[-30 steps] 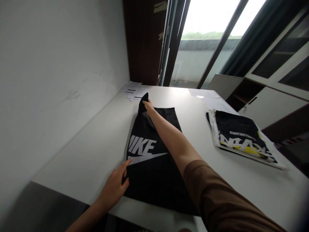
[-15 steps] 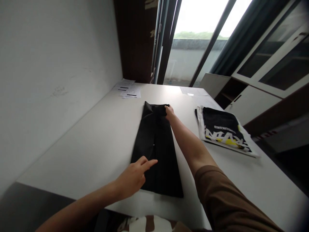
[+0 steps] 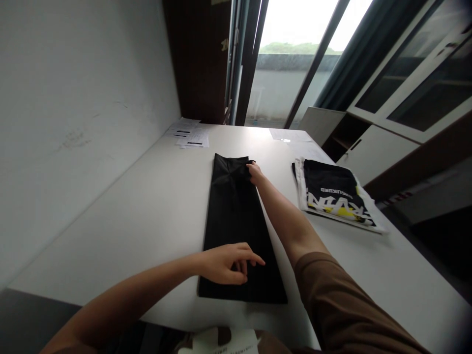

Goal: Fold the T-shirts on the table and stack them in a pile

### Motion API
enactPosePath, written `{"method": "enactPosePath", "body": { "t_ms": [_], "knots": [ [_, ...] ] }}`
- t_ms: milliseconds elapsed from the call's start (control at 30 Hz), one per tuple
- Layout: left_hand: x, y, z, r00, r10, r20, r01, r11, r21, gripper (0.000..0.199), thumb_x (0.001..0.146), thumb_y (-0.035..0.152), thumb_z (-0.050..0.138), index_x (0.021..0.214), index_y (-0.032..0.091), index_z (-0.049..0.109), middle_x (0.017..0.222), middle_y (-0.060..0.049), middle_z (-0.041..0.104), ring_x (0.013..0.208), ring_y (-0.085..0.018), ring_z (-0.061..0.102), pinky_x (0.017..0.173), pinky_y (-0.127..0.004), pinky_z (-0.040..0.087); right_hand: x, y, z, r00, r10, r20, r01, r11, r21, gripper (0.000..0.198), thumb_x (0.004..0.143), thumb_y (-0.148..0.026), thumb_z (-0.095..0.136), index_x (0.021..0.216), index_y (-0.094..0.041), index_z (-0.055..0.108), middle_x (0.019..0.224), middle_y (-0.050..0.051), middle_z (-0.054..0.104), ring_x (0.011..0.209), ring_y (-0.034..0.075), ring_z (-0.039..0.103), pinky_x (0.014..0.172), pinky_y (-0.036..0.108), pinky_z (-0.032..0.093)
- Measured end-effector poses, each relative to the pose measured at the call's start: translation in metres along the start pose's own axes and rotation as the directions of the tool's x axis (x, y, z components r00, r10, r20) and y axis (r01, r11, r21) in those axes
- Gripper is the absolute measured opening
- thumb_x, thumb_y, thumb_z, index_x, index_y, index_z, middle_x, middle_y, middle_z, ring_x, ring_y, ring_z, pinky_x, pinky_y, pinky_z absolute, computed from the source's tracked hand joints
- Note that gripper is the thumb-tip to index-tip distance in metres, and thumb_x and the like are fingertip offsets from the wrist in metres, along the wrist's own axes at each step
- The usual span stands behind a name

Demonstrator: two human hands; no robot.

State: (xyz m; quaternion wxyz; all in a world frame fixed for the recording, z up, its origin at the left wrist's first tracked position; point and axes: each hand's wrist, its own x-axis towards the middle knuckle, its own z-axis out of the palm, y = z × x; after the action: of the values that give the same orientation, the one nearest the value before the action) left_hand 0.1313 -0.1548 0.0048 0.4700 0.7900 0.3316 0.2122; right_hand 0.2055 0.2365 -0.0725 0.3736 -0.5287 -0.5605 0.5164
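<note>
A black folded garment (image 3: 236, 216) lies lengthwise on the white table in front of me; its exact kind does not show. At its far right corner, my right hand (image 3: 254, 172) is closed on the cloth, and the fabric there is creased. My left hand (image 3: 230, 264) is over the near part of the garment, its index finger stretched out to the right and the other fingers loosely bent. Whether the left palm touches the cloth I cannot tell.
To the right sits a stack of folded shirts (image 3: 334, 191), black and white with printed lettering. Printed papers (image 3: 193, 137) lie at the far left of the table (image 3: 147, 211), against the wall. More sheets (image 3: 289, 135) rest at the far edge, before a window.
My left hand has moved right across the near part of the garment. The cloth's left side looks flatter and its near end wider. My right hand keeps its hold at the far corner.
</note>
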Motion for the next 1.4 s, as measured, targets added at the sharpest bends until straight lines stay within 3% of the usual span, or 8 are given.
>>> {"method": "enactPosePath", "body": {
  "t_ms": [133, 333, 533, 667, 800, 1033, 1233, 1400],
  "knots": [
    [0.006, -0.026, -0.004, 0.984, 0.048, -0.174, 0.023, 0.923, 0.383, 0.054, 0.086, 0.017, 0.063, 0.139, 0.025, 0.059, 0.134, -0.010, 0.059, 0.127, -0.027, 0.056, 0.112, -0.044, 0.044, -0.003, 0.000, -0.002, 0.999, 0.010, -0.046, -0.017, 0.986, -0.168, 0.018, 0.090, -0.030, 0.056, 0.106, -0.024, 0.056, 0.085, 0.002, 0.066, 0.075, 0.019, 0.066, 0.068, 0.033, 0.060],
    [0.000, -0.052, 0.007, 0.997, 0.040, -0.068, 0.015, 0.748, 0.664, 0.065, 0.095, 0.044, 0.060, 0.155, 0.025, 0.043, 0.166, -0.011, 0.031, 0.154, -0.034, 0.024, 0.125, -0.059, 0.014, -0.004, -0.006, -0.012, 0.995, -0.011, -0.095, -0.041, 0.847, -0.529, 0.034, 0.075, -0.020, 0.074, 0.108, -0.018, 0.067, 0.109, 0.016, 0.070, 0.111, 0.033, 0.065, 0.095, 0.045, 0.053],
    [-0.005, -0.051, 0.016, 0.997, 0.037, -0.061, 0.016, 0.710, 0.704, 0.066, 0.100, 0.051, 0.050, 0.159, 0.027, 0.035, 0.171, -0.009, 0.019, 0.159, -0.031, 0.010, 0.126, -0.057, 0.009, -0.006, -0.014, -0.003, 0.992, -0.100, -0.076, 0.006, 0.641, -0.768, 0.031, 0.089, -0.022, 0.063, 0.119, -0.018, 0.069, 0.123, 0.021, 0.068, 0.120, 0.035, 0.062, 0.099, 0.047, 0.049],
    [-0.005, -0.051, 0.020, 0.981, -0.021, -0.194, 0.152, 0.704, 0.694, 0.079, 0.096, 0.054, 0.056, 0.163, 0.024, 0.027, 0.172, -0.012, 0.010, 0.159, -0.033, 0.004, 0.126, -0.058, 0.005, -0.012, -0.015, 0.005, 0.972, -0.228, -0.056, 0.066, 0.497, -0.865, 0.031, 0.097, -0.024, 0.053, 0.123, -0.016, 0.066, 0.120, 0.022, 0.069, 0.116, 0.034, 0.064, 0.098, 0.046, 0.050],
    [-0.007, -0.054, 0.023, 0.950, -0.086, -0.299, 0.272, 0.698, 0.662, 0.086, 0.096, 0.062, 0.052, 0.163, 0.016, 0.024, 0.171, -0.018, 0.011, 0.159, -0.034, 0.005, 0.126, -0.057, 0.002, -0.010, -0.018, 0.009, 0.989, -0.135, -0.062, 0.021, 0.534, -0.845, 0.032, 0.087, -0.022, 0.065, 0.117, -0.013, 0.069, 0.122, 0.025, 0.067, 0.116, 0.035, 0.064, 0.097, 0.047, 0.050],
    [-0.013, -0.056, 0.022, 0.979, -0.052, -0.199, 0.171, 0.744, 0.646, 0.077, 0.099, 0.061, 0.049, 0.162, 0.022, 0.028, 0.171, -0.014, 0.014, 0.158, -0.032, 0.012, 0.127, -0.055, 0.004, -0.009, -0.029, 0.036, 0.988, -0.154, -0.007, 0.089, 0.609, -0.788, 0.039, 0.090, -0.030, 0.060, 0.127, -0.020, 0.065, 0.118, 0.014, 0.071, 0.112, 0.029, 0.066, 0.093, 0.039, 0.054],
    [-0.013, -0.057, 0.022, 0.980, -0.057, -0.192, 0.169, 0.753, 0.636, 0.078, 0.098, 0.061, 0.050, 0.162, 0.024, 0.027, 0.172, -0.014, 0.012, 0.158, -0.034, 0.012, 0.126, -0.057, 0.006, -0.033, -0.032, 0.064, 0.961, -0.055, 0.272, 0.269, 0.425, -0.865, 0.043, 0.084, -0.036, 0.070, 0.125, -0.023, 0.064, 0.125, 0.015, 0.068, 0.115, 0.035, 0.064, 0.093, 0.047, 0.054],
    [-0.013, -0.056, 0.021, 0.980, -0.055, -0.189, 0.165, 0.754, 0.636, 0.077, 0.099, 0.061, 0.049, 0.162, 0.022, 0.029, 0.171, -0.016, 0.014, 0.158, -0.034, 0.012, 0.126, -0.057, 0.006, -0.062, -0.022, 0.060, 0.950, -0.152, 0.275, 0.312, 0.355, -0.881, 0.035, 0.093, -0.031, 0.059, 0.126, -0.022, 0.061, 0.119, 0.018, 0.069, 0.110, 0.037, 0.066, 0.089, 0.047, 0.053]
  ]
}}
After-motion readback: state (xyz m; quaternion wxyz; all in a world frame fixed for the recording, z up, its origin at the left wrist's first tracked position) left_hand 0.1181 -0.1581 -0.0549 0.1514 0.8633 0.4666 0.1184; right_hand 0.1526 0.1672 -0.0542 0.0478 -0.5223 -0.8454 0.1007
